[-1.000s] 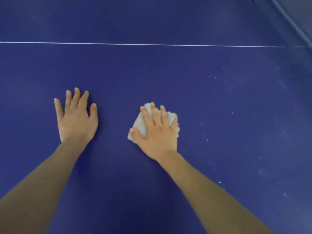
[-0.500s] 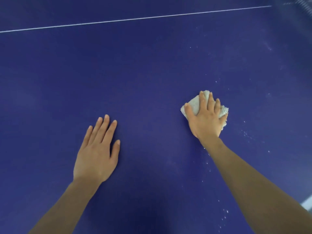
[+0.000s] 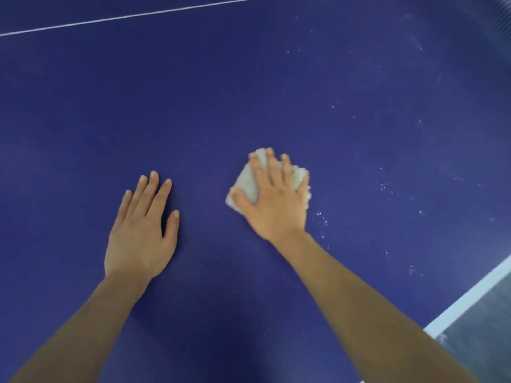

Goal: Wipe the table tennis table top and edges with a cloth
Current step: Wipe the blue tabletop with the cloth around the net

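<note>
Head view, looking down on a dark blue table tennis table. The right hand lies palm-down on a folded, pale grey-white cloth, its fingers straight and slightly spread, pressing the cloth flat against the table top; the thumb extends to the left along the cloth's near-left corner. The cloth sits near the middle of the frame, showing beyond the fingertips, to the left of the index finger and at the little-finger side, where its edge looks fluffy and slightly blurred. The left hand rests flat on the bare surface to the left of the cloth and apart from it, fingers straight and close together, thumb held alongside, gripping nothing. Both bare forearms run in from the lower edge of the frame. A thin white line crosses the table at the upper left, rising towards the right. Fine white specks are scattered over the surface to the right of the cloth and up towards the upper right corner. At the lower right, the white edge band of the table runs diagonally, with grey floor beyond it
</note>
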